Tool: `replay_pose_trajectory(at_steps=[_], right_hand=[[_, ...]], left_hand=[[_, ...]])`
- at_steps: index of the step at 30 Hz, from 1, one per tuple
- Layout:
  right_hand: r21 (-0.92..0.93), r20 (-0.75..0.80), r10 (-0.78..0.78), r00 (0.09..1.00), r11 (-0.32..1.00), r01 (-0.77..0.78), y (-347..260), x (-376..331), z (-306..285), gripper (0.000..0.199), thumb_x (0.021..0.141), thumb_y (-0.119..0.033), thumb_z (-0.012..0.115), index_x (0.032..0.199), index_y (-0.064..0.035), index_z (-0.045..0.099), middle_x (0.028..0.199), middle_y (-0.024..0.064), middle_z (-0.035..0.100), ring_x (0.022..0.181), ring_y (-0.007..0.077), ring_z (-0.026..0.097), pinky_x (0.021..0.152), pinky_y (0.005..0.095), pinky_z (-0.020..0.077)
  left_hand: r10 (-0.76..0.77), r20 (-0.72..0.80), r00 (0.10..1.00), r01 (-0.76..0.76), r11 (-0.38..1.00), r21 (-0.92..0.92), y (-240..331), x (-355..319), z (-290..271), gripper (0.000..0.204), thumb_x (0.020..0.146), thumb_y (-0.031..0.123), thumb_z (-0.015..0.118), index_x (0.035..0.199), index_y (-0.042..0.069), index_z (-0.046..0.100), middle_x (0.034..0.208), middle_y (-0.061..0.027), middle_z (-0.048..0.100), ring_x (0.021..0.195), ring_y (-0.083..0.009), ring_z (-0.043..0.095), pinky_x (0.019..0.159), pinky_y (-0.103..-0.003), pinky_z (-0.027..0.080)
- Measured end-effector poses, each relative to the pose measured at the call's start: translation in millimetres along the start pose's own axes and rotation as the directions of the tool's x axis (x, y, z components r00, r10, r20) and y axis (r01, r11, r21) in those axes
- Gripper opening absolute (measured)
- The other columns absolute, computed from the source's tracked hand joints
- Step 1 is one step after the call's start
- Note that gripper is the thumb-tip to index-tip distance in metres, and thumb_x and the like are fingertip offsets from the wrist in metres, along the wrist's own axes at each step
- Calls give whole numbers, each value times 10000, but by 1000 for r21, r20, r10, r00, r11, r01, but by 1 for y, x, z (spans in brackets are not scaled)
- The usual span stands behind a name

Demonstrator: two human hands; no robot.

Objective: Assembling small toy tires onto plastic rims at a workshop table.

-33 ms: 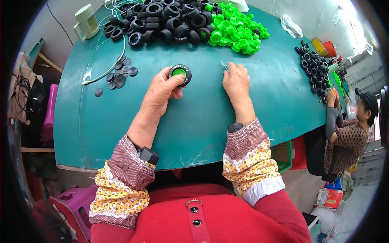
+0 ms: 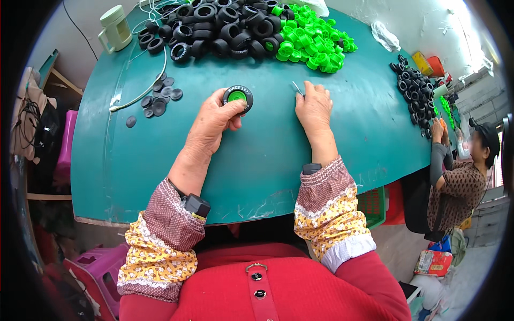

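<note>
My left hand (image 2: 212, 116) is closed round a small toy wheel (image 2: 234, 96), a black tyre with pale lettering and a bright green hub. Its thumb lies over the lower right of the hub and tyre. To the right, my right hand (image 2: 315, 108) is closed on a thin metal tool (image 2: 297, 88), whose slim tip sticks out beyond the fingers toward the upper left. The grip end is hidden inside the palm. Both hands are over the green tabletop (image 2: 257, 166), apart from each other.
Black tyres (image 2: 219, 32) and green hubs (image 2: 313, 43) lie heaped at the far side. Several flat black discs (image 2: 159, 107) lie left, near a white cable (image 2: 160, 75) and a lidded cup (image 2: 114, 29). A co-worker (image 2: 460, 176) sits at right by more tyres (image 2: 415, 93).
My left thumb has slid slightly down, baring more of the green hub. My right hand has barely shifted.
</note>
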State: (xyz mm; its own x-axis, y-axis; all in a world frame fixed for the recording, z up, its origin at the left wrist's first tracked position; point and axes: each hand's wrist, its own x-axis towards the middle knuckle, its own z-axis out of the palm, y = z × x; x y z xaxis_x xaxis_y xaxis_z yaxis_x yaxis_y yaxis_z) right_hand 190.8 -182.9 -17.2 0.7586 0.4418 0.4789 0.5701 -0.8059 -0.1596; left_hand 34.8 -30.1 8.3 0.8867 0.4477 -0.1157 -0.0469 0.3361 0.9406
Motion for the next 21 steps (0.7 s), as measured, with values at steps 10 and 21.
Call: replay_pose_trajectory(at_steps=[10,21], right_hand=[[873,479,-275,834,45,-486,-79,-24,-18,371,891,-338,471,1114,-46,520,959,22,553,833,85,505,659,222,429],[725,520,-363,773,-291,-624,-83,-26,-16,302,889,-284,492,995,-4,531,750,22,547,554,73,491,494,200,417]], left_hand=[[-32,-12,999,33,994,101,-8,4,-3,202,757,173,629,884,35,554,639,16,522,504,-53,462,472,-167,369],[-14,52,999,17,998,-58,-14,2,1,163,775,125,596,897,24,558,630,1,523,487,-74,473,470,-175,408]])
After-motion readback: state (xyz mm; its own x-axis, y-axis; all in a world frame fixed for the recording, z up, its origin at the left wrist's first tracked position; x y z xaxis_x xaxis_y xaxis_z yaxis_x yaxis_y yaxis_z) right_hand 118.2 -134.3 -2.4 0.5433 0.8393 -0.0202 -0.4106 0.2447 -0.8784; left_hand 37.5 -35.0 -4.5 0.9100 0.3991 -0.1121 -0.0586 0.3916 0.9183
